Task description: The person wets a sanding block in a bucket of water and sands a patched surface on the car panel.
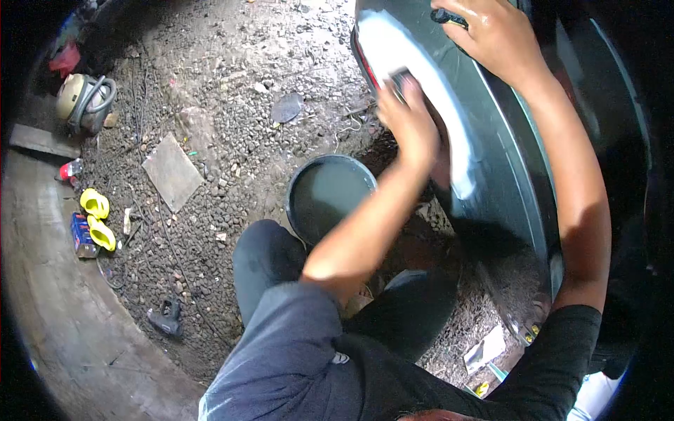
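My left hand (411,126) is closed on a small dark block (401,76), held against a white patch (421,63) on a dark, curved, car-like panel (502,182). Up at the top right, my right hand (495,38) wraps round a black object with a rounded end (448,15), beside the panel's upper edge. Most of that object is hidden by the fingers. A round dark bucket of cloudy liquid (290,200) stands on the ground just below my left hand, between my forearm and knee.
Stony ground surrounds a flat grey tile (173,172). A beige machine with a hose (86,102), yellow shoes (102,233), a blue box (83,237) and a dark tool (166,318) lie at the left, near a curved concrete edge (56,295). Light-coloured scraps (484,349) lie at the lower right.
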The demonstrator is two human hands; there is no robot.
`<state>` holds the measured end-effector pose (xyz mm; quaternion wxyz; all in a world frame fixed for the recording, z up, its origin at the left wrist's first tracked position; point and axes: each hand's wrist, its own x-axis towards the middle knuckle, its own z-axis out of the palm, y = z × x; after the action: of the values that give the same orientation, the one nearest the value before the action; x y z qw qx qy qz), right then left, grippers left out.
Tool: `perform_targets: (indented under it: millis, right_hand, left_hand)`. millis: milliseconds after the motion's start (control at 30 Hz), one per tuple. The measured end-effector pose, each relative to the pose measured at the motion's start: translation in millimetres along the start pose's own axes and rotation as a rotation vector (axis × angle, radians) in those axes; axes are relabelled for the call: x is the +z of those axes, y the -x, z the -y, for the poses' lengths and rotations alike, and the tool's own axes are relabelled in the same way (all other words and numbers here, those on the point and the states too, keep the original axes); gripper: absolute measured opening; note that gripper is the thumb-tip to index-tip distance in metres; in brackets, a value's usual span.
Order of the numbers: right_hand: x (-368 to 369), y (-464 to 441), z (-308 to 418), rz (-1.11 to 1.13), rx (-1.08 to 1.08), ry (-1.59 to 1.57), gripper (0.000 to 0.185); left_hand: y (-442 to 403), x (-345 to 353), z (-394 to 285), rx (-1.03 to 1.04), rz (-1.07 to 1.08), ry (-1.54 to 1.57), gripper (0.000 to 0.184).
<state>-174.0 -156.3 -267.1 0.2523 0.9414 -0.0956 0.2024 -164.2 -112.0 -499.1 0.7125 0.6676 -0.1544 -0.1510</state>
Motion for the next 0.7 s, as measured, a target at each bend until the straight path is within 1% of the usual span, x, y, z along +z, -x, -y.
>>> perform_targets:
  millis: [33, 67, 100, 133, 167, 200, 233, 300, 333, 367, 400, 433, 467, 567, 600, 633, 667, 700]
  right_hand:
    - [1.1, 1.8, 0.7, 0.002, 0.008, -0.004, 0.015]
    - [1.4, 2.2, 1.7, -0.001, 0.010, -0.012, 0.015]
    - [0.4, 2.2, 2.5, -0.005, 0.013, -0.018, 0.015]
    - [-0.5, 1.8, 2.3, -0.009, 0.013, -0.022, 0.016]
    - [-0.6, 0.2, 0.6, -0.006, 0.014, -0.019, 0.016]
    - [-0.4, 0.9, 0.3, 0.004, 0.017, -0.020, 0.016]
    - [0.1, 1.9, 0.5, 0.016, 0.016, -0.024, 0.017]
    - [2.8, 3.1, -1.0, 0.000, 0.009, -0.016, 0.017]
    - [2.8, 3.0, -0.3, -0.010, 0.006, -0.015, 0.017]
    - [0.8, 0.7, -1.0, -0.017, 0.005, -0.017, 0.017]
    - [-0.5, 1.0, 0.5, -0.019, 0.007, -0.022, 0.017]
    - [-0.2, 1.6, 1.3, -0.016, 0.010, -0.030, 0.017]
    - [0.7, 1.7, 0.6, -0.015, 0.013, -0.025, 0.017]
    - [3.0, -0.4, -2.5, -0.022, 0.005, -0.017, 0.016]
    - [3.6, -0.3, -2.6, -0.024, 0.005, -0.020, 0.016]
    - [3.7, 1.5, -2.2, -0.021, 0.007, -0.023, 0.016]
    - [3.6, 2.0, -3.6, -0.016, -0.007, -0.015, 0.015]
    - [4.1, 2.3, -5.0, -0.009, -0.019, -0.011, 0.015]
  left_hand:
    - [46.2, -13.1, -2.8, 0.021, 0.079, 0.028, 0.051]
    - [72.2, -23.0, -4.8, 0.044, 0.156, 0.058, 0.051]
    - [64.3, -21.3, 0.3, 0.098, 0.129, 0.060, 0.050]
    - [47.8, -16.3, 6.3, 0.151, 0.101, 0.066, 0.048]
    - [10.6, -9.9, 5.2, 0.123, 0.125, 0.076, 0.053]
    - [-32.0, 0.6, 7.7, 0.061, 0.078, 0.043, 0.048]
    - [-77.7, 8.4, 9.8, -0.021, 0.101, 0.236, 0.042]
    - [-108.2, 9.4, 3.4, -0.177, 0.159, 0.448, 0.042]
    - [-105.1, 6.7, -0.9, -0.199, 0.186, 0.457, 0.045]
    - [-78.7, 4.6, 0.8, -0.009, 0.106, 0.238, 0.048]
    - [-31.7, -0.5, 5.0, 0.174, 0.027, 0.016, 0.051]
    - [23.7, -14.0, 3.2, 0.255, 0.077, -0.006, 0.053]
    - [57.9, -24.5, 2.7, 0.336, 0.128, -0.029, 0.056]
    - [30.2, -13.6, 14.9, 0.405, 0.088, 0.017, 0.054]
    - [-12.9, -1.9, 3.8, 0.290, 0.033, 0.040, 0.049]
    - [-63.3, 3.9, -4.3, 0.097, 0.105, 0.136, 0.046]
    - [-102.6, 3.5, -18.2, -0.013, 0.201, 0.325, 0.046]
    - [-129.4, 11.0, -9.0, -0.051, 0.227, 0.321, 0.049]
